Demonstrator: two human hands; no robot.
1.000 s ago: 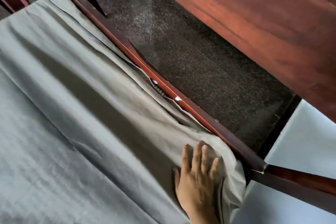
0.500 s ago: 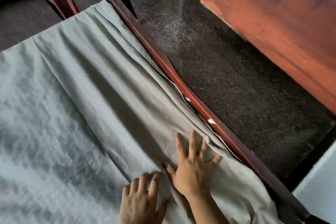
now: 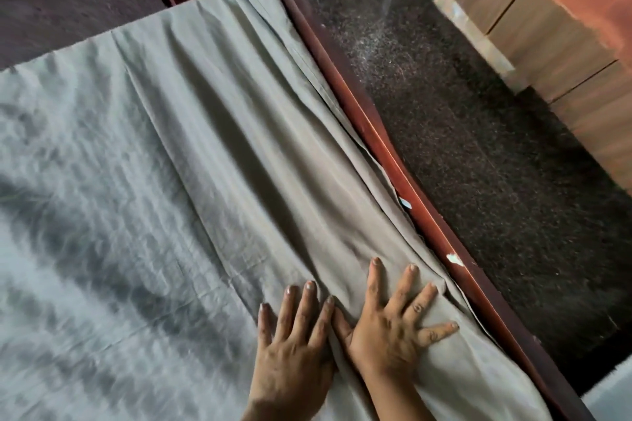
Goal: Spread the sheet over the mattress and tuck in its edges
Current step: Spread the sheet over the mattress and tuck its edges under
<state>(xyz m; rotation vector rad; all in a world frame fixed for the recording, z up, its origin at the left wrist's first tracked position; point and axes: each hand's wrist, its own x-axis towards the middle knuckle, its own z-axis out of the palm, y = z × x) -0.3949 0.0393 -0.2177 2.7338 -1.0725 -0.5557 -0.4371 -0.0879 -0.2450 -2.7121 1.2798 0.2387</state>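
Both hands are down flat on the grey-green sheet (image 3: 205, 147), which lies spread across the bed right up to the wooden side rail (image 3: 393, 161). The right hand (image 3: 386, 335), nearer the rail, presses with fingers splayed wide, the little finger pointing toward the rail, nothing grasped. The left hand (image 3: 294, 355) lies just beside it, on the side away from the rail, fingers straight, palm down, gripping nothing either. Long folds run alongside the rail, and the sheet's edge bunches against it. Beyond the rail lies dark carpet (image 3: 478, 164).
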